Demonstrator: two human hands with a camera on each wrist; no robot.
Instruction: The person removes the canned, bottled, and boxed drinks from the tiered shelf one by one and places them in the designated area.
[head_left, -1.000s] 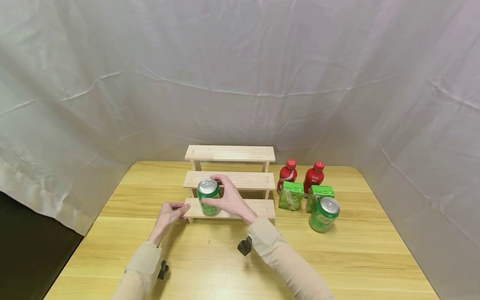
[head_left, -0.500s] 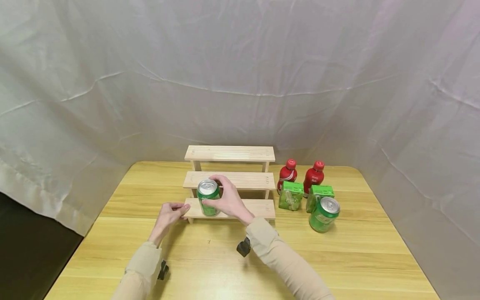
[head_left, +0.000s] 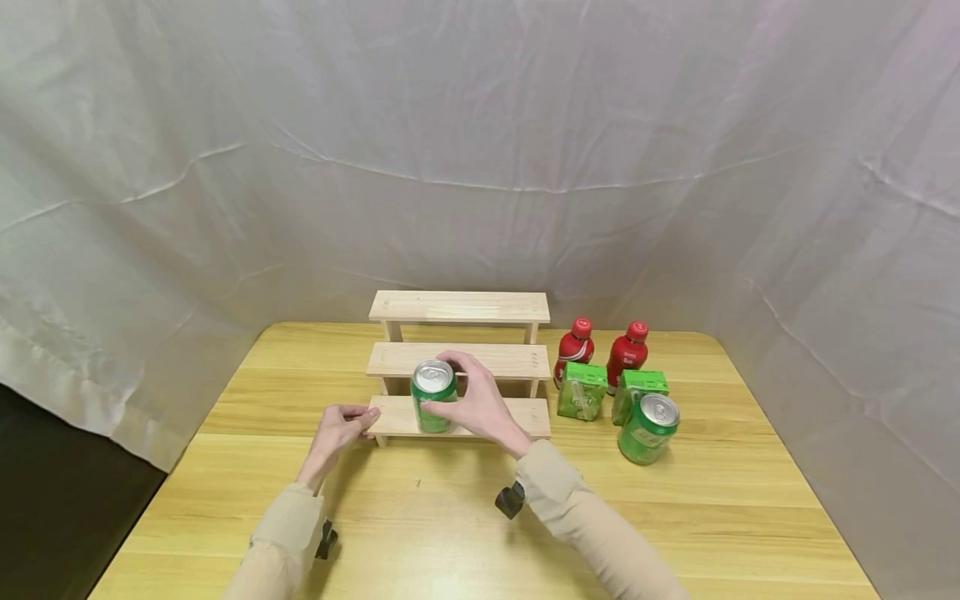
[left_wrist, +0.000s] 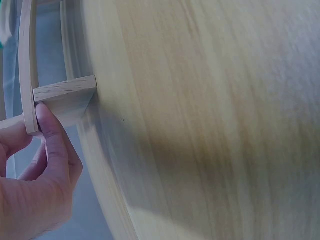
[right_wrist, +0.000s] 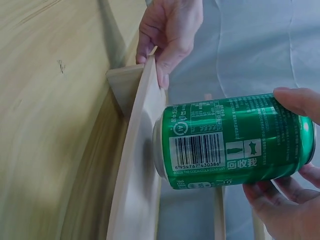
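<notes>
In the head view my right hand (head_left: 483, 408) grips a green soda can (head_left: 433, 396) with a silver top, upright at the lowest tier of a three-tier wooden display stand (head_left: 517, 415). Thumb and fingers curl round the can's upper part. From the right wrist, the can (right_wrist: 215, 142) shows a barcode, and its base is at the tier board (right_wrist: 140, 145); whether it touches cannot be told. My left hand (head_left: 335, 437) pinches the left end of that same board, thumb on one face and fingers on the other, as the left wrist view of the board (left_wrist: 28, 70) shows.
Right of the stand are two red bottles (head_left: 575, 348) (head_left: 627, 354) at the back, with two green drink cartons (head_left: 582, 392) (head_left: 639, 392) before them. A second green can (head_left: 649, 430) stands in front. Grey curtains (head_left: 480, 208) surround the wooden table (head_left: 450, 533).
My right hand and the can have shifted a little to the right along the lowest tier. The left hand stays in place at the board's end.
</notes>
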